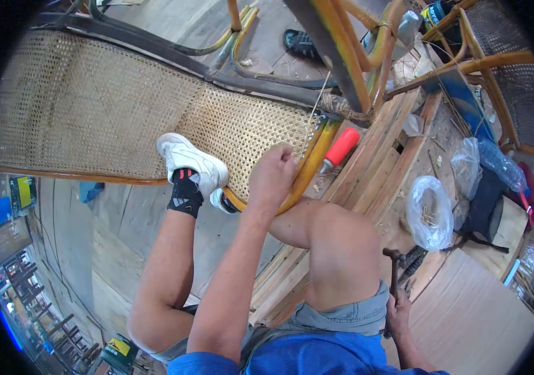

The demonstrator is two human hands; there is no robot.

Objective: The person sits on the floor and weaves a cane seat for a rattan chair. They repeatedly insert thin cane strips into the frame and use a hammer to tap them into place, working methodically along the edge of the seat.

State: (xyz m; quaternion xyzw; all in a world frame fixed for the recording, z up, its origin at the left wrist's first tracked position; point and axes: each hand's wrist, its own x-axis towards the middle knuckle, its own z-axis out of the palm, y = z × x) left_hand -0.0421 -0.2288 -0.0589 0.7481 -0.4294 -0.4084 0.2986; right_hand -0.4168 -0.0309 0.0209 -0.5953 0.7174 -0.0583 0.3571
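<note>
My left hand (272, 178) is closed at the rim of a woven cane panel (229, 125), beside its bent yellow-brown rattan frame (314, 165). The fingers are curled together, and what they pinch, if anything, is hidden. A row of small shiny points runs along the panel's edge beyond the hand. Down beside my knee, my right hand (398, 314) grips the handle of a hammer (394, 272), its head upward. A tool with a red handle (343, 147) lies just right of the frame. A thin loose cane strand (321, 95) sticks up at the panel's far corner.
My white shoe (189, 161) rests against the panel. Stacked wooden planks (373, 159) lie to the right, with a clear plastic bag (429, 212) of scraps beyond. Another cane-and-rattan piece (511, 75) stands at the far right. A black shoe (302, 45) is on the floor ahead.
</note>
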